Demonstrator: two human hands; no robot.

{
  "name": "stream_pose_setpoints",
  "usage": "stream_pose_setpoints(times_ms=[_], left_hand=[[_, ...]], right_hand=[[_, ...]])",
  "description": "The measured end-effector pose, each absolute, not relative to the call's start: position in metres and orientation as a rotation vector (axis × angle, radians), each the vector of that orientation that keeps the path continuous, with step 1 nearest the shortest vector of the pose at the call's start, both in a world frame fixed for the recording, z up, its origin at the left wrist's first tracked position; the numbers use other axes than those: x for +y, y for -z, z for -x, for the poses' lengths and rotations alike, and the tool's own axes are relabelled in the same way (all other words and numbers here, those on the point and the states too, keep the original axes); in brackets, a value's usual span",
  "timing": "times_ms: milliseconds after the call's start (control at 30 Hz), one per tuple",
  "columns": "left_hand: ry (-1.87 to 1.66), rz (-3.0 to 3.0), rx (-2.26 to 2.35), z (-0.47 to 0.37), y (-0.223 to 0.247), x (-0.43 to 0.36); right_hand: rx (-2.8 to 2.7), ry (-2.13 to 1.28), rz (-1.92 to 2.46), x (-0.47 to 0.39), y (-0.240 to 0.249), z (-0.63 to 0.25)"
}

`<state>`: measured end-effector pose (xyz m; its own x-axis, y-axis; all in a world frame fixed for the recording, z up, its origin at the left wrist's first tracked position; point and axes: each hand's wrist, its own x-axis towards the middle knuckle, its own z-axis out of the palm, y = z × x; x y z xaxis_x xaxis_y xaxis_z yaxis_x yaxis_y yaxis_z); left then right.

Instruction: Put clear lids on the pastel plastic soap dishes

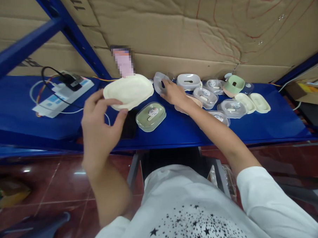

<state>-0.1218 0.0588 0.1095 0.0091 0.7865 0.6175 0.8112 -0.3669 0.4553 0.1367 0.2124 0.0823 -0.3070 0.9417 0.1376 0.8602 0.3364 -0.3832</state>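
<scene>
My left hand [101, 125] pinches the near edge of a cream oval plastic dish [130, 90], holding it raised above the table. Stretched across to the back, my right hand [173, 93] has its fingers around a tilted grey plastic dish [159, 80], whose lower part they partly hide. Between my hands lies a green lidded soap box [150, 116] with a round label. Under my right wrist a peach-coloured dish [193, 102] shows in part.
Several lidded boxes [231, 108], a grey slotted dish [189, 81], a green slotted piece [233, 85] and cream dishes [261, 103] spread to the right. A power strip [63, 97] with cables lies left. A phone [123, 61] leans against the cardboard [166, 38] behind.
</scene>
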Motion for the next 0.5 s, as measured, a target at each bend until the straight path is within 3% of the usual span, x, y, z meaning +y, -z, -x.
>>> stream_pose_setpoints(times_ms=[200,400,500], left_hand=[[1.455,2.297,-1.783,0.094,-0.082,-0.001],[1.102,2.907,-1.69,0.064,-0.037,-0.009],[0.897,2.954,-1.647,0.047,-0.018,-0.005]], right_hand=[[-2.078,-0.503,1.582,0.232,-0.082,-0.131],[-1.448,-0.454,1.395,0.107,-0.09,-0.223],[-1.441,-0.406,1.404,0.041,-0.077,-0.251]])
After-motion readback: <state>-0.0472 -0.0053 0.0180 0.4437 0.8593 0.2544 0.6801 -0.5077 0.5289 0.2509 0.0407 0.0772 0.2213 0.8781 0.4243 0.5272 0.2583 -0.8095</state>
